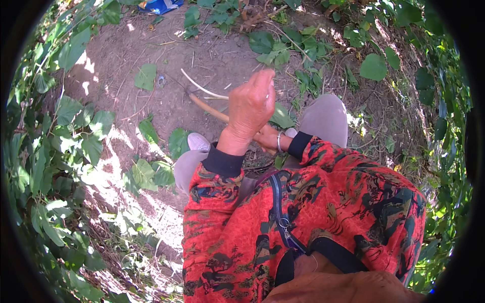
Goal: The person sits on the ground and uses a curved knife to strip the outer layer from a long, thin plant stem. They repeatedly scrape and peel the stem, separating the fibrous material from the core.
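Observation:
My left hand [252,100] is closed in a raised fist. A thin, pale peeled stem [202,89] runs into its left side, and a small pale tip shows at its right edge. Below and behind it, my right hand [268,139], with a metal bangle at the wrist, grips a long wooden tool handle [210,109]. The handle slants up to the left, passing behind my left hand and wrist. Its far end meets a thin dark part [185,89] low over the soil; the shape of this part is unclear. My right fingers are partly hidden.
Bare soil [113,57] with fallen leaves and twigs lies beyond my hands. Leafy vines [72,125] stand at the left, more foliage [435,87] at the right. A blue and white packet [160,6] lies at the top. My knees [326,117] flank my hands.

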Motion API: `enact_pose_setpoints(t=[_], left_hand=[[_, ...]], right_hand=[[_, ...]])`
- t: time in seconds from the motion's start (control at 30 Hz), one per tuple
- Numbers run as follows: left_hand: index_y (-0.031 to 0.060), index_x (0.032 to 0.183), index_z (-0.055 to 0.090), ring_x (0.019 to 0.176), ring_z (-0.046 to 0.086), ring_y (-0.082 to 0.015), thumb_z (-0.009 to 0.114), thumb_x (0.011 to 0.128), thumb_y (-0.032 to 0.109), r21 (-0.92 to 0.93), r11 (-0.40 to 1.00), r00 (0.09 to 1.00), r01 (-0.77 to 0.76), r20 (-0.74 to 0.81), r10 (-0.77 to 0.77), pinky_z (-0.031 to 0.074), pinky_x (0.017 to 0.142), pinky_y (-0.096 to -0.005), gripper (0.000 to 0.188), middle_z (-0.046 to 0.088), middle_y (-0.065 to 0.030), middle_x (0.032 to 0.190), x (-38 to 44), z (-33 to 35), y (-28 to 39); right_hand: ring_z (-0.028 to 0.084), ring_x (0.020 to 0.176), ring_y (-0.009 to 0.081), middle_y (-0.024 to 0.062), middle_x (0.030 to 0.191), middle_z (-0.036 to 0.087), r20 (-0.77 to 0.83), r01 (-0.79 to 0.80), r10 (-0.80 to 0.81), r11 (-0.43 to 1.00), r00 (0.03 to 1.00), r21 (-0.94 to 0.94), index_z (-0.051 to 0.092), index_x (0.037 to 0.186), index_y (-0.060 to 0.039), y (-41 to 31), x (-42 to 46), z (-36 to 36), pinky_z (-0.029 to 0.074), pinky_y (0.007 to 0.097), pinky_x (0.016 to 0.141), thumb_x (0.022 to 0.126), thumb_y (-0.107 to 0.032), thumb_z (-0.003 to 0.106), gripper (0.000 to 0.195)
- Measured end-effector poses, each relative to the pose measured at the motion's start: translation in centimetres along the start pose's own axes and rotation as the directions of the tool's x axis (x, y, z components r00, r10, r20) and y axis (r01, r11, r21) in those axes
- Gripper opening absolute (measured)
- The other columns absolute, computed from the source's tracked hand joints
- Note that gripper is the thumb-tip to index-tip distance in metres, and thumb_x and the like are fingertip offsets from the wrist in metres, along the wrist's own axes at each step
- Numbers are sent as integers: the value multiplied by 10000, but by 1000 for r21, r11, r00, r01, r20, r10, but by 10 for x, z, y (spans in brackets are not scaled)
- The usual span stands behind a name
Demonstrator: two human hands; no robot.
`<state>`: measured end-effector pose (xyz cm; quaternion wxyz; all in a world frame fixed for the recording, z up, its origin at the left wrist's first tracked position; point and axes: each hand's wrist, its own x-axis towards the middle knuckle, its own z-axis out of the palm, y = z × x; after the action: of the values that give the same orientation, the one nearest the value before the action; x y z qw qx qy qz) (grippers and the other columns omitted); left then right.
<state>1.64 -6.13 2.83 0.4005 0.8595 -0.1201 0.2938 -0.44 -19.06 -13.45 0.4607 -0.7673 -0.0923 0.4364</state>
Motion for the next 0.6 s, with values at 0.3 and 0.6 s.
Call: enact_pose_setpoints(t=[0.3,0.6], left_hand=[[50,1019,585,734,665,-295,570,822,7,-2,1000,1000,-4,4,4,513,595,-357,202,663,-118,895,-1,-1,1],[47,1007,584,735,667,-294,572,827,6,-5,1000,1000,1,20,-1,514,589,-358,185,665,-117,887,-2,1,1]], right_hand=[[578,423,176,65,542,572,35,-2,4,998,999,-60,572,852,14,9,-4,1,459,332,421,909,-361,556,380],[575,433,189,86,558,576,99,1,1,1000,995,-19,580,915,30,22,18,3,451,338,416,914,-339,527,373]])
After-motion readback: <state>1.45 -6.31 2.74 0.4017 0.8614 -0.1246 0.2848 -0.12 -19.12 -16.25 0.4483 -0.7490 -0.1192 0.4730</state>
